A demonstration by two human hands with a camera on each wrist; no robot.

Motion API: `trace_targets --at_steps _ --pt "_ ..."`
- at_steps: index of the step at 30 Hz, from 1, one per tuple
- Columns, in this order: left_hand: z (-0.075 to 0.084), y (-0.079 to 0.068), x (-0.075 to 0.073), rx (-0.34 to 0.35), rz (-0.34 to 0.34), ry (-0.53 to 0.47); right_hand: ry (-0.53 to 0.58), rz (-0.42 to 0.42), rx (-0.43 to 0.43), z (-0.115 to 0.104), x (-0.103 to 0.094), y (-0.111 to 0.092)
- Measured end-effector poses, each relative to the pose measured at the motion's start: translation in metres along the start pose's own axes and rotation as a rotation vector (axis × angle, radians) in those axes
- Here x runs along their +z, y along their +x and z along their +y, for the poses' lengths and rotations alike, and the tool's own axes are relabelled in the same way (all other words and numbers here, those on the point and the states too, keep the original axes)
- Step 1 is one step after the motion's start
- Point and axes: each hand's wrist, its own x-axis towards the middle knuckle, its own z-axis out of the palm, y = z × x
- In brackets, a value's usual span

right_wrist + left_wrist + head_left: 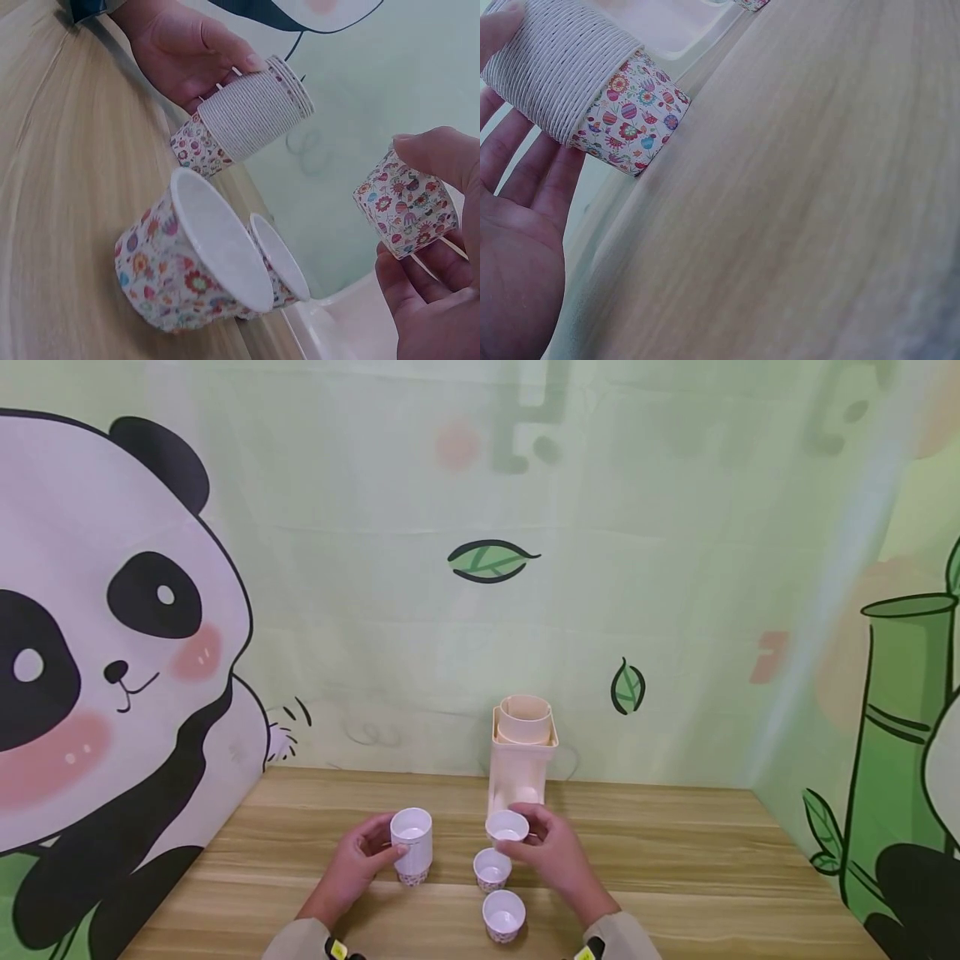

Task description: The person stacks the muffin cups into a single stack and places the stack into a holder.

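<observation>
A tall nested stack of small white paper cups [412,847] stands upright in my left hand [356,864], thumb on the near side and fingers behind. The left wrist view shows the stacked rims [562,67] and the flower-printed bottom cup. My right hand [561,856] pinches a single paper cup [507,827] between thumb and fingers, its printed side [409,206] plain in the right wrist view. Nearer me, a middle paper cup [492,870] and a front paper cup [504,917] stand mouth up on the table, just apart from each other.
Behind the right hand, against the back cloth, stands a pale pink holder [517,768] with a round tube [525,718] at its top. The wooden table [660,868] runs back to a panda-printed cloth [375,610].
</observation>
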Motion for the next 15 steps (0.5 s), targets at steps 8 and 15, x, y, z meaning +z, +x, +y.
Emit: trace_targets --at_steps 8,15 --pt "-0.001 0.0 0.0 0.004 0.018 0.009 0.002 -0.03 -0.019 -0.003 0.008 0.004" --pt "-0.001 0.0 0.0 -0.006 0.015 -0.003 -0.016 -0.036 -0.022 -0.008 0.016 0.006"
